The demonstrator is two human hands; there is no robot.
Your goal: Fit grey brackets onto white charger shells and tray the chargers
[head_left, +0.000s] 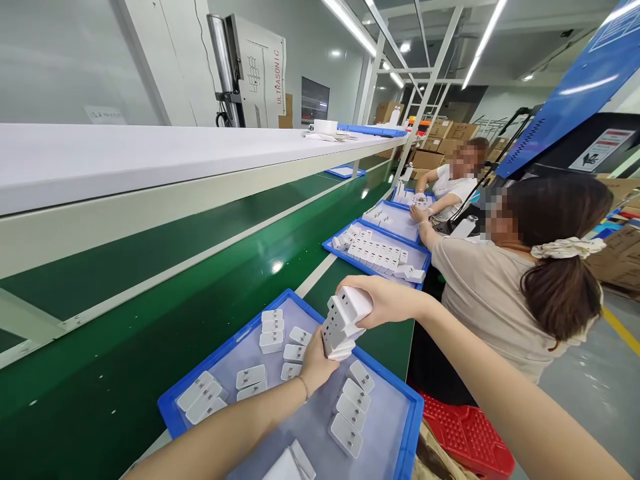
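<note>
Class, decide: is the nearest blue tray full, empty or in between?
In between: white plugs sit in groups in the tray, with bare gaps between.

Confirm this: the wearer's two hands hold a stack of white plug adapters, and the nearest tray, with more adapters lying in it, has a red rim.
Not quite: the head view shows that the nearest tray has a blue rim, not a red one. The left hand and right hand do hold the white plug adapters, and more adapters lie in that tray.
</note>
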